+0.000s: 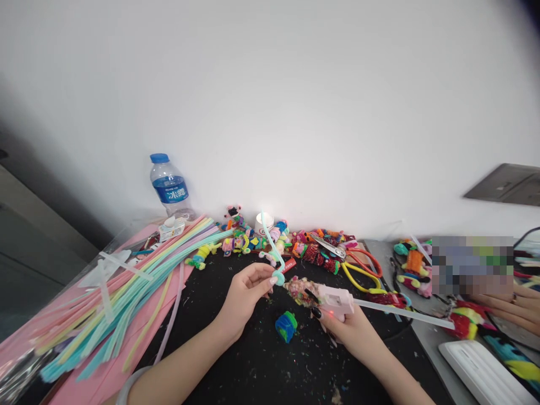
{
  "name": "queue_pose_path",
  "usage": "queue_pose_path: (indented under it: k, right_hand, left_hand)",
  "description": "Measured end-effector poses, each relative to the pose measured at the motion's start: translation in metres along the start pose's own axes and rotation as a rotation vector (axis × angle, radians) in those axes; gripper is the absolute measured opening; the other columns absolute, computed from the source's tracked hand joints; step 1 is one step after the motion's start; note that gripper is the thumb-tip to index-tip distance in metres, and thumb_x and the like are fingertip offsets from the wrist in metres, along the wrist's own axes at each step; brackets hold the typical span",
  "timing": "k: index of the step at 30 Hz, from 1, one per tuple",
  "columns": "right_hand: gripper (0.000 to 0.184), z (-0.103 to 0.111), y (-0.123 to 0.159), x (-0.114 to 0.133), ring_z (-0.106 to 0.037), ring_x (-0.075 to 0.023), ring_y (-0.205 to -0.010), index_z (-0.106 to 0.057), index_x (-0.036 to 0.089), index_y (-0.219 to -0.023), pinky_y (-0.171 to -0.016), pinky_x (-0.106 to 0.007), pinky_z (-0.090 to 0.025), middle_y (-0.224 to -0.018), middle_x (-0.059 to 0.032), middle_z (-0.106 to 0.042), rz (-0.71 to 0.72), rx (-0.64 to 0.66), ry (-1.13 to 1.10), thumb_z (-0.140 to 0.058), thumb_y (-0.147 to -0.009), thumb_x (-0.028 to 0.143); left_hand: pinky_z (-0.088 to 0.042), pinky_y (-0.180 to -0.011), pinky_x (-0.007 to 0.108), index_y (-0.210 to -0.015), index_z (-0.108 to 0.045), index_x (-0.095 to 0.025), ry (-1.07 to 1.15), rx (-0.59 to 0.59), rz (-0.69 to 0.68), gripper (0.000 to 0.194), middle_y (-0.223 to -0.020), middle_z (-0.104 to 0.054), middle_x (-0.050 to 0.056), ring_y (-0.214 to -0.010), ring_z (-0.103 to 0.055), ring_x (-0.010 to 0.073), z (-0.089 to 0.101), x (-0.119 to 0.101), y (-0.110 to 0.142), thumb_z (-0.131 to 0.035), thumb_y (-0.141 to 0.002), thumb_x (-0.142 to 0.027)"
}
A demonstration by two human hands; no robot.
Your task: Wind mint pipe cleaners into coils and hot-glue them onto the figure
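Between the thumb and fingers of my left hand (253, 288) is a light turquoise pipe cleaner (272, 242), coiled at its lower end, with a bent length rising from it. My right hand (341, 329) is closed around a pale pink hot glue gun (335, 299) with a small red light. The gun's nozzle end is crusted with coloured bits and points left, close to the coil; I cannot tell whether it touches. A long translucent glue stick (405, 313) sticks out of the gun's back. Below lies a small blue and green fuzzy piece (286, 327) on the black mat (253, 365).
Many pastel pipe cleaners (139, 292) lie at left on pink sheets. A water bottle (171, 188) stands against the wall. Several fuzzy figures (244, 243) line the back, with scissors (358, 264) at right. Another person's hand (512, 306) and a white device (485, 371) are far right.
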State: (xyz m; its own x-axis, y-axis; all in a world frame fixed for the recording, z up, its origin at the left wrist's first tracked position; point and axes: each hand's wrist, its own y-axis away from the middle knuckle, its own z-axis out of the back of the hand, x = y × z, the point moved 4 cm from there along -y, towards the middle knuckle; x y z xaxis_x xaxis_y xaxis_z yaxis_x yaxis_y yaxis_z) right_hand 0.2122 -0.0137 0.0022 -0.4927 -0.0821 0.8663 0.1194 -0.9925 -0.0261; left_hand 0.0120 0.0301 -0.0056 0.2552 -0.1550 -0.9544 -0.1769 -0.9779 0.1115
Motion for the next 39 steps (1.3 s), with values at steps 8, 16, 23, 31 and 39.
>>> queue_pose_path:
  k: [8,16,23,31,39]
  right_hand:
    - [0.024,0.005,0.001,-0.007,-0.063,-0.0271,-0.081,-0.069,0.016,-0.092,-0.071,-0.037,-0.051,-0.092,-0.0087,-0.070,0.030,-0.105,0.118,-0.059,-0.073,0.028]
    - [0.026,0.010,-0.003,0.007,-0.061,-0.0213,-0.079,-0.057,0.020,-0.099,-0.068,-0.030,-0.047,-0.092,-0.0047,-0.065,0.122,-0.116,0.441,-0.050,-0.075,0.020]
    - [0.043,0.008,-0.002,0.009,-0.053,-0.0273,-0.093,-0.053,0.019,-0.109,-0.080,-0.041,-0.041,-0.101,-0.0082,-0.061,0.136,-0.106,0.714,-0.049,-0.067,0.012]
    - [0.030,0.011,0.009,0.029,-0.052,-0.0263,-0.094,-0.052,0.021,-0.108,-0.081,-0.039,-0.042,-0.100,-0.0085,-0.056,0.345,-0.182,0.423,-0.050,-0.078,0.021]
    - [0.010,-0.007,0.021,0.032,-0.051,-0.0162,-0.058,-0.052,0.020,-0.076,-0.055,-0.026,-0.040,-0.066,-0.0014,-0.054,0.408,-0.207,0.291,-0.046,-0.083,0.016]
  left_hand:
    - [-0.040,-0.055,0.020,-0.085,-0.062,-0.017,-0.019,-0.065,-0.028,0.019,-0.075,-0.065,0.001,-0.060,-0.054,0.0104,0.005,0.001,-0.002,-0.068,-0.069,-0.025]
    - [-0.045,-0.062,0.024,-0.082,-0.064,-0.017,-0.112,-0.133,-0.101,0.018,-0.078,-0.068,0.002,-0.073,-0.060,0.0163,0.007,-0.002,-0.001,-0.068,-0.067,-0.027]
    - [-0.048,-0.069,0.026,-0.081,-0.064,-0.017,-0.162,-0.095,-0.134,0.014,-0.079,-0.067,0.003,-0.078,-0.061,0.0177,0.005,-0.003,0.000,-0.066,-0.069,-0.025]
    - [-0.048,-0.063,0.027,-0.076,-0.069,-0.018,-0.394,0.172,-0.238,0.008,-0.076,-0.068,0.005,-0.069,-0.061,0.0183,-0.014,-0.008,0.014,-0.062,-0.074,-0.021]
    - [-0.047,-0.071,0.027,-0.085,-0.073,-0.023,-0.595,0.402,-0.426,0.019,-0.079,-0.070,0.006,-0.074,-0.063,0.0187,-0.033,-0.018,0.032,-0.055,-0.081,-0.019]
